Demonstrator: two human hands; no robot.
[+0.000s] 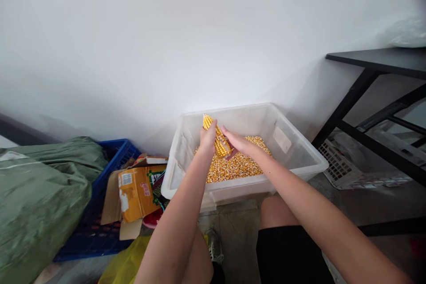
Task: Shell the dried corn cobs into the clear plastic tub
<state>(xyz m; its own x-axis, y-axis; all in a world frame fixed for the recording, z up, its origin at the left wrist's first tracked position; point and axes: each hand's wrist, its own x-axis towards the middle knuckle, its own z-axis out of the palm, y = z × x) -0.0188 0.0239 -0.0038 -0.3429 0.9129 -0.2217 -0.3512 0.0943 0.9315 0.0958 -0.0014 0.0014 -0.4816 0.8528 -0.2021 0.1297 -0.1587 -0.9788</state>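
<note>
A dried yellow corn cob [218, 138] with rows of kernels is held tilted above a clear plastic bin [229, 113]. My left hand [208, 137] grips the cob near its upper part. My right hand [238, 143] wraps the cob's lower side, fingers over it and thumb beneath. Part of the cob is hidden by my hands. Loose yellow corn kernels [234, 167] cover the bin's floor below both hands.
A green woven sack [40, 186] and a blue plastic crate [115, 153] lie left of the bin, with a torn cardboard box [138, 193] beside it. A black table [376, 60] stands right, above a white plastic crate [359, 159]. A white wall rises behind.
</note>
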